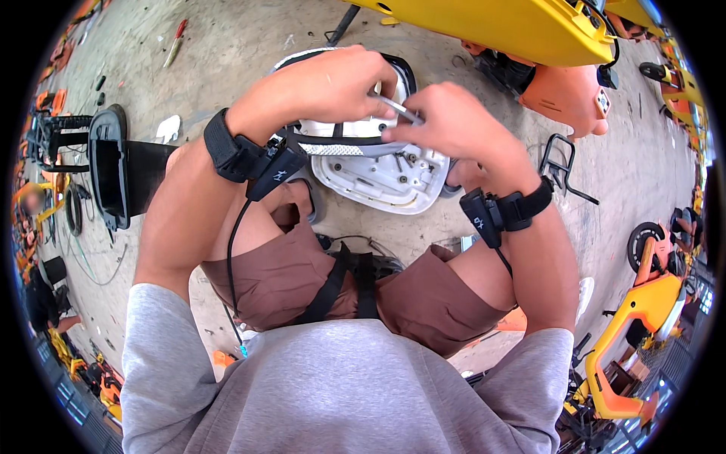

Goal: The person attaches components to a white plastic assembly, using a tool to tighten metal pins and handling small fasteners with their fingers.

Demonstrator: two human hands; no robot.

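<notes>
My left hand (349, 82) and my right hand (448, 119) are close together above an upturned seat-like part. A thin grey metal bar (401, 110) spans the gap between them, with the fingers of both hands closed on its ends. Its exact kind is hard to tell. Under the hands is a white plastic shell with a grey-and-black cover edge (348, 150). Nearer to me lies a second white plastic seat base (378, 181) with ribs and several dark screw holes. My fingers hide part of the upper shell.
A yellow vehicle body panel (514, 26) hangs over the far side, beside an orange body part (567, 97). A black metal bracket (558, 163) lies to the right. At left stands a black box-shaped part (111, 166). A red-handled tool (175, 41) rests on the concrete floor.
</notes>
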